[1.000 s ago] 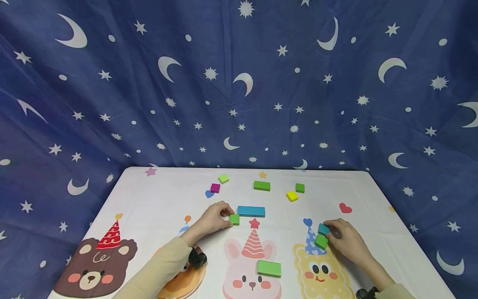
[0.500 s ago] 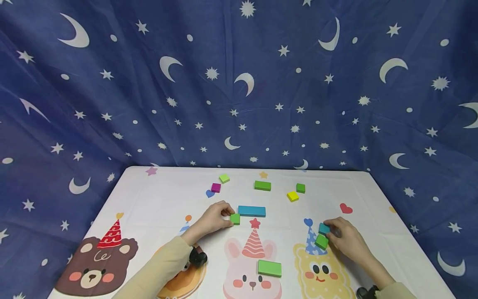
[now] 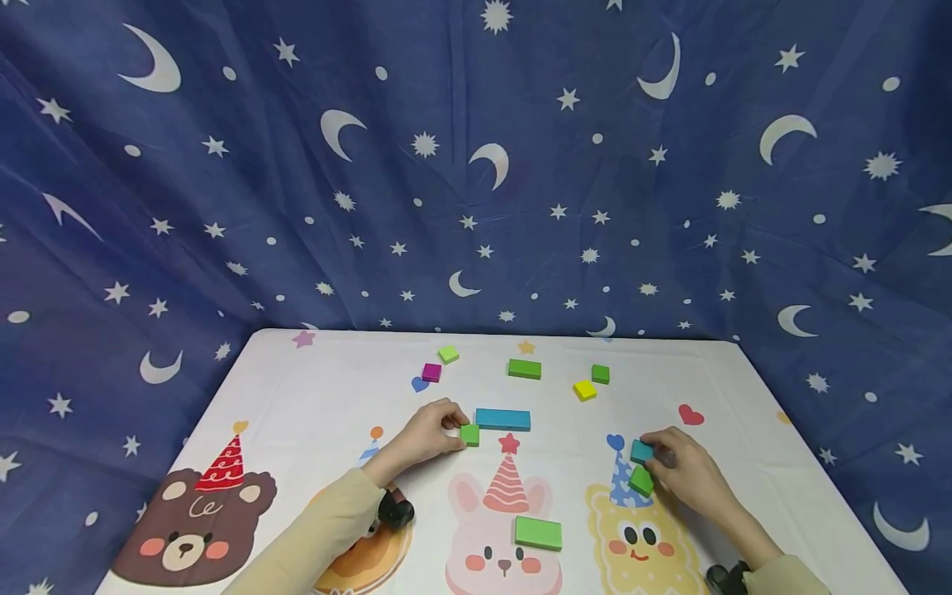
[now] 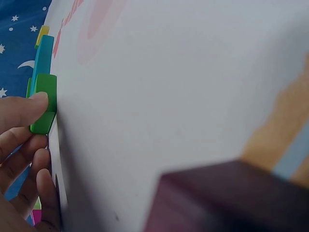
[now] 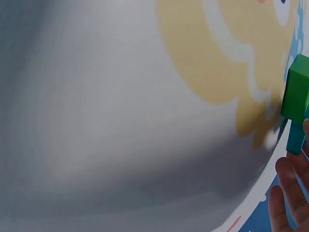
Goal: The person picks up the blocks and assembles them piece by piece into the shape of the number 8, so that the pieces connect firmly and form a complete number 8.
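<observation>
A navy fabric backdrop with white moons and stars (image 3: 521,182) hangs behind a white tabletop printed with cartoon faces (image 3: 335,388). Centre — the left hand (image 3: 427,433) pinches a small green square block (image 3: 470,435) by the left end of a long blue rectangular block (image 3: 502,420). Right — the right hand (image 3: 692,471) pinches a small blue square block (image 3: 641,450), just beyond a green cube (image 3: 641,481).

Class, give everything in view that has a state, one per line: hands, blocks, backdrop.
Left hand, pinching a small green block
Right hand, holding a small blue block
Green block by right hand, unclear whether touched
Long blue block, lying down
Long light green block, lying down
Long dark green block, lying down
Yellow block, untouched
Purple block, untouched
Lime block, untouched
Far green block, untouched
Backdrop, hanging, creased
</observation>
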